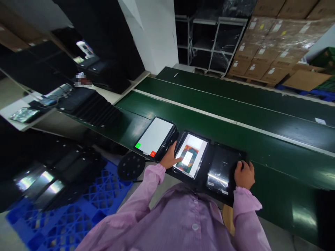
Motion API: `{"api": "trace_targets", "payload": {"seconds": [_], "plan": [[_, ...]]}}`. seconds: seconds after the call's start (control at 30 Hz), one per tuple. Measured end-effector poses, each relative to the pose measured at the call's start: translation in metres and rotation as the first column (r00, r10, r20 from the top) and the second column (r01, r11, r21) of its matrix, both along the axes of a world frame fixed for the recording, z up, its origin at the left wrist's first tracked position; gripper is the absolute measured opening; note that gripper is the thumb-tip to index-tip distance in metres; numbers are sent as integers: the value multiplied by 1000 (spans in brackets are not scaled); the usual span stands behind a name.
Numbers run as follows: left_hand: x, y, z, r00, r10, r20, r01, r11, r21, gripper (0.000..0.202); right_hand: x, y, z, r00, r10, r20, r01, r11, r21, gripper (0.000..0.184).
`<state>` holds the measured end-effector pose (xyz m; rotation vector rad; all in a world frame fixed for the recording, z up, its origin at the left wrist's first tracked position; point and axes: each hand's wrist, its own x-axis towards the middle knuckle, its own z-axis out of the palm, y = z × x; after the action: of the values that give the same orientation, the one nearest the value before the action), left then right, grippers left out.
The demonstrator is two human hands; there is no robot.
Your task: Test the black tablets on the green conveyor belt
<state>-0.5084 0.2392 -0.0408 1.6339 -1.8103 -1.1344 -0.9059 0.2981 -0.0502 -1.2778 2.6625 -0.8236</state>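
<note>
My left hand [169, 158] is at the left edge of a lit tablet [197, 153], its thumb over the lower left of the screen and its fingers along the side. That screen shows a colourful picture with a white box in the middle. Curled at the right edge of a dark-screened tablet [221, 167] is my right hand [244, 173]; its fingertips are partly hidden. Small white labels sit near the dark tablet's lower edge. To the left of my left hand lies another tablet [156, 134] with a white screen and green and red corner squares.
The tablets lie on a long green bench [274, 139] with a pale dividing strip. A row of stacked dark devices [89, 106] stands at its left. Below are a round black stool [131, 166] and a blue pallet [104, 191]. Cartons [272, 52] and a rack [209, 45] stand behind.
</note>
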Motion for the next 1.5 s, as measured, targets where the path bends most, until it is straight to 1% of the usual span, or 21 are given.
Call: {"api": "trace_targets", "payload": {"seconds": [0.07,0.1,0.17,0.23,0.27,0.37,0.53,0.6,0.67,0.73,0.77,0.83,0.9,0.97,1.0,1.07,1.13,1.2,1.27,1.37,1.5], "plan": [[-6,-2,8,997,-29,72,28,1000,12,118,0,0,0,1000,-3,-7,3,1000,-4,57],[-11,-4,12,992,7,126,-9,1000,15,114,1,0,1,1000,-8,-10,8,1000,-2,57],[-21,-10,19,965,135,226,-140,990,7,96,2,0,2,1000,-10,-12,10,1000,6,57],[-29,-15,24,935,239,263,-245,969,-9,79,3,0,4,1000,-7,-12,7,1000,9,58],[-30,-16,24,931,261,255,-267,964,-9,76,3,-1,5,1000,-6,-10,6,1000,10,58],[-31,-16,21,951,231,207,-236,972,1,78,4,-1,7,1000,-16,-7,16,1000,16,57],[-24,-12,12,966,157,205,-158,987,-10,94,4,-1,7,1000,-25,-16,25,999,20,57],[-13,-6,12,978,89,187,-98,994,39,107,4,-1,8,1000,-26,-12,26,999,21,57],[2,5,12,993,-16,117,5,996,92,123,4,-1,8,1000,-24,-2,24,999,31,58],[15,16,13,996,-78,50,73,993,95,130,4,0,9,1000,-20,5,20,999,40,59],[17,21,13,997,-71,37,68,995,77,129,4,0,10,1000,-19,5,19,999,40,59],[11,23,12,999,4,44,-5,1000,13,118,5,0,10,1000,-23,0,23,999,35,60],[-4,17,11,990,114,80,-109,992,-65,101,5,1,10,1000,-30,-3,30,999,33,61],[-16,9,11,974,185,131,-173,980,-103,93,4,1,9,1000,-29,1,29,999,39,61],[-18,7,11,970,187,157,-174,980,-93,93,4,1,9,1000,-23,4,22,999,42,61],[-13,9,12,975,128,184,-124,992,-31,104,2,1,9,1000,-15,9,14,999,47,59],[0,18,13,984,48,169,-53,998,26,114,2,2,9,1000,-17,8,17,999,50,59],[10,28,15,992,21,125,-25,999,36,116,3,1,10,1000,-23,4,22,998,55,58],[10,32,17,995,62,84,-63,998,11,110,6,-1,11,1000,-19,7,19,998,64,58],[-3,25,14,987,136,86,-135,991,-17,102,6,-3,12,1000,-15,19,13,996,87,60],[-13,11,1,992,120,28,-120,993,-13,101,-10,9,16,1000,-14,27,11,994,111,61]]}}
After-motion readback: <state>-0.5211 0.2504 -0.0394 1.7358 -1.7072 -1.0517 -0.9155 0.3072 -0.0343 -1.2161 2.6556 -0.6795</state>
